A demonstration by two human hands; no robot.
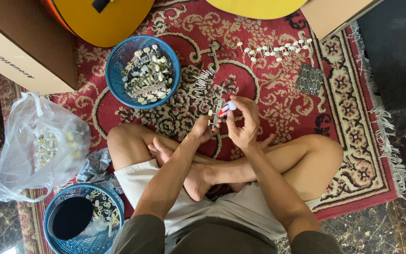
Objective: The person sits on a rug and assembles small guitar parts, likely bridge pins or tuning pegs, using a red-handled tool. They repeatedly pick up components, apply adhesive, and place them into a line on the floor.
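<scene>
The right hand [244, 123] pinched a small red-and-white screwdriver [226, 109] against the tuner strip [216, 113] gripped in the left hand [204, 129] (over crossed legs), and a slip looked likely to scatter screws onto the patterned rug [278, 103].

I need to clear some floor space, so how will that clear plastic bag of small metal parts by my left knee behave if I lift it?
The clear plastic bag of small metal parts is crumpled film, so probably floppy. Its contents may sag low and feel heavy for its size.
</scene>
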